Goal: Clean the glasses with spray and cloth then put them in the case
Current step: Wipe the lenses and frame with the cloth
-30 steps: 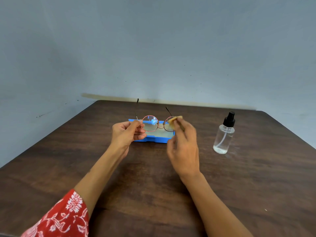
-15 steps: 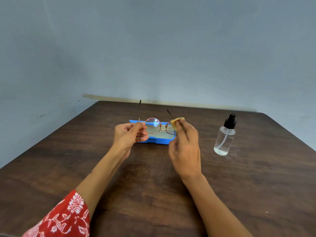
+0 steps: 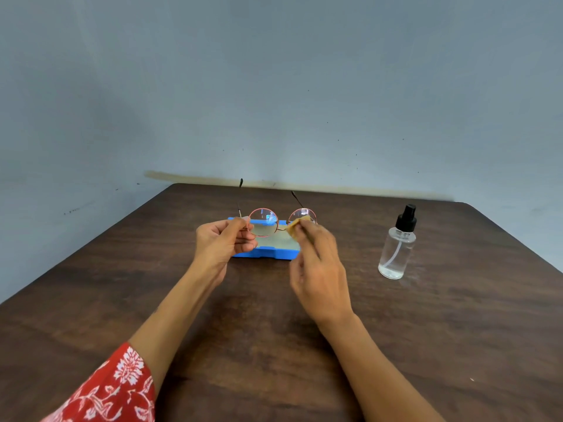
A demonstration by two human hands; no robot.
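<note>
Now left hand (image 3: 224, 240) pinches glasses (image 3: 264, 222) above case (image 3: 264, 254); right hand (image 3: 316, 266) presses cloth (image 3: 297, 227) on lens.

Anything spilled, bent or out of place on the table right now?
Nothing stands out. The spray bottle stands upright and capped, the open blue case lies flat, and the glasses, held by the left hand, look intact while the right hand rubs a lens with the cloth.

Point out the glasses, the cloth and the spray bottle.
glasses (image 3: 263, 222): head view, on the uncovered round lens.
cloth (image 3: 295, 228): head view, on the yellow fold pinched against the other lens.
spray bottle (image 3: 397, 254): head view, on the clear body.
</note>
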